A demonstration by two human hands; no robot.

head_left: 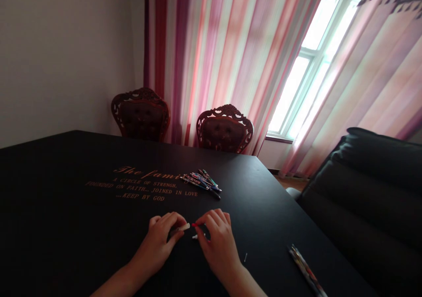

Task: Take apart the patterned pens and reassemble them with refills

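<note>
Over my remote view I count one table (pixel 49 226); at its near edge, one left hand (pixel 160 235), one right hand (pixel 217 233), one pale tube (pixel 183 228), one red piece (pixel 194 224), one small white piece (pixel 194 237) and one thin metallic piece (pixel 245 257). Pens: one heap (pixel 202 182) toward the far right corner, one bundle (pixel 306 268) along the right edge, both uncountable to me. Beyond the far edge: two carved chairs (pixel 141 114).
</note>
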